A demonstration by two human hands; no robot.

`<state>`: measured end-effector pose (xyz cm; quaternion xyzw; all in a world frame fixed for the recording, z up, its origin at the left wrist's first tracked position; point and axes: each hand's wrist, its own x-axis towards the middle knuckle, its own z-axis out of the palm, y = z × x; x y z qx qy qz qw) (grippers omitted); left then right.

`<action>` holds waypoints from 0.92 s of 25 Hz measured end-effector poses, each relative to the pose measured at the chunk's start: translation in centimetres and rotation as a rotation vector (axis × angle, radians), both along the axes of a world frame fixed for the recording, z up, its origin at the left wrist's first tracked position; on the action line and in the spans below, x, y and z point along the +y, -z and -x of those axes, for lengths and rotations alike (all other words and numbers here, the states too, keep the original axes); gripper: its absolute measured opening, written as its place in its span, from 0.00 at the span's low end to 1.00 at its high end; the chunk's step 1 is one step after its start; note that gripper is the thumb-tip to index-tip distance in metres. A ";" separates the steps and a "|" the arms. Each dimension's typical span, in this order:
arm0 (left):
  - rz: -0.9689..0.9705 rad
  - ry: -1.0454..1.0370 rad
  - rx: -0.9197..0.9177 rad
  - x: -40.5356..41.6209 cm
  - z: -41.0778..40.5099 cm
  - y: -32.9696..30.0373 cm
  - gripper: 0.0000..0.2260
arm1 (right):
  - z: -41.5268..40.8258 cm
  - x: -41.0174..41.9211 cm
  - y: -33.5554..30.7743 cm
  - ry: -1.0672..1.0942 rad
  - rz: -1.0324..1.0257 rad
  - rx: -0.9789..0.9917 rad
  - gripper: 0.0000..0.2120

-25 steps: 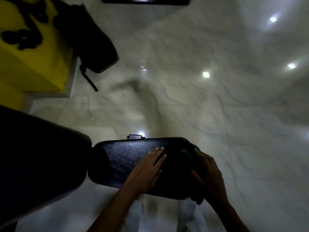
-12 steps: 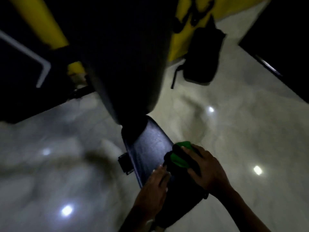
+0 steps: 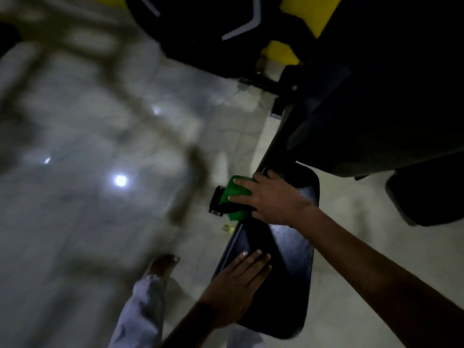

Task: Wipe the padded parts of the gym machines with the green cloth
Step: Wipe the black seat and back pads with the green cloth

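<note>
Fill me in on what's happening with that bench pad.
A person is wiping a black padded seat of a gym machine. The right hand presses a green cloth against the pad's far edge, fingers spread over it. The left hand lies flat on the near part of the pad, apparently steadying it.

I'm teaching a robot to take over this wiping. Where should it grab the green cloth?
Probably the bunched green cloth where it overhangs the black pad at its left edge, coming from the floor side. The right hand covers the rest, and the left hand lies flat nearer the person.
</note>
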<state>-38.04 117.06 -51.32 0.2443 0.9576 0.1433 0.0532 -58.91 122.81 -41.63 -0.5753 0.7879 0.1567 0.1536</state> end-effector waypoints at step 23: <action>-0.044 -1.003 0.080 10.6 -1.3 -0.4 0.25 | 3.9 -4.8 3.3 -0.267 -0.329 -0.064 0.16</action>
